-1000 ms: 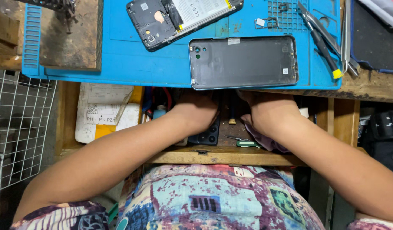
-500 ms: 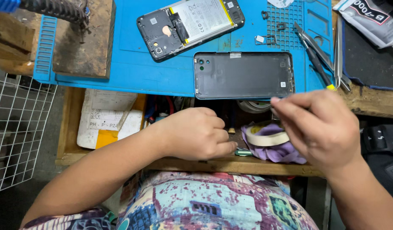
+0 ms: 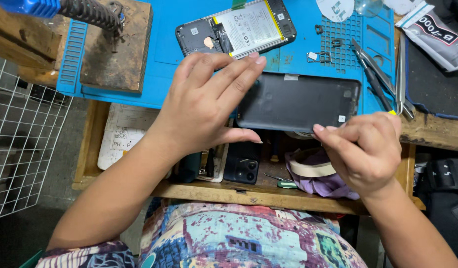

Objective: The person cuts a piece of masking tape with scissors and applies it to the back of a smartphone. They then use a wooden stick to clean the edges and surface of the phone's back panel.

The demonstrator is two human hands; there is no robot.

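A dark grey phone back cover [image 3: 308, 101] lies on the blue work mat [image 3: 164, 74], its front edge overhanging the bench. My left hand [image 3: 204, 106] covers its left end, fingers spread over the top and thumb under the front edge. My right hand [image 3: 365, 154] is pinched shut at the cover's front right edge; I see nothing between the fingertips. Beyond the cover lies an opened phone [image 3: 236, 32] with its battery exposed.
Tweezers and picks [image 3: 380, 77] lie right of the cover, with a glue tube [image 3: 432, 34] beyond. A soldering iron [image 3: 65, 10] rests on a wooden block [image 3: 115, 54]. The open drawer [image 3: 249, 191] holds a black phone [image 3: 241, 164], tape roll [image 3: 308, 168] and purple cloth. A wire grid [image 3: 20, 149] stands at left.
Both hands came up out of the drawer. My left hand rose onto the back cover's left end; my right hand, pinched, moved to its front right edge.
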